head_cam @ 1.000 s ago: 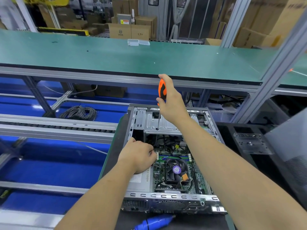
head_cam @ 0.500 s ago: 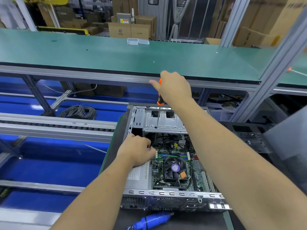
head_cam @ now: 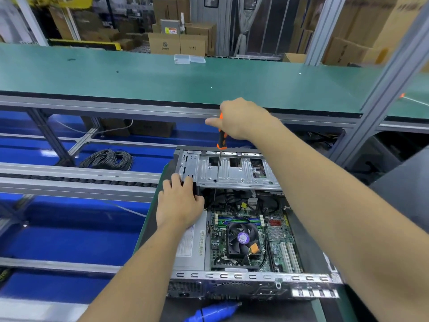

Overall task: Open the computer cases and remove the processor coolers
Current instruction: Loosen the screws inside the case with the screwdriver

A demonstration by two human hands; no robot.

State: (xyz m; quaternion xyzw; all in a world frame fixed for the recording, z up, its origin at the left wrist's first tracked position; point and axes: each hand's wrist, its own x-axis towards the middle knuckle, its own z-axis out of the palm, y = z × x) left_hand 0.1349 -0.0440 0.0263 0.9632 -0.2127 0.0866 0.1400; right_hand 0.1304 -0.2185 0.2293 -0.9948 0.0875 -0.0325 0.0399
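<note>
An open computer case lies flat in front of me, its motherboard exposed. The processor cooler, a black fan with a purple hub, sits on the board in the middle. My right hand grips an orange and black screwdriver held upright, its tip down on the silver drive cage at the case's far end. My left hand rests on the left end of that cage, fingers curled over its edge beside the power supply.
A green workbench runs across behind the case, with a clear plastic box on it. A cable coil lies on the blue lower level at left. A blue tool lies near me. A dark case panel sits at right.
My right hand has lowered the screwdriver so its tip now meets the drive cage. My left hand has slid forward from the board's edge onto the cage's left end.
</note>
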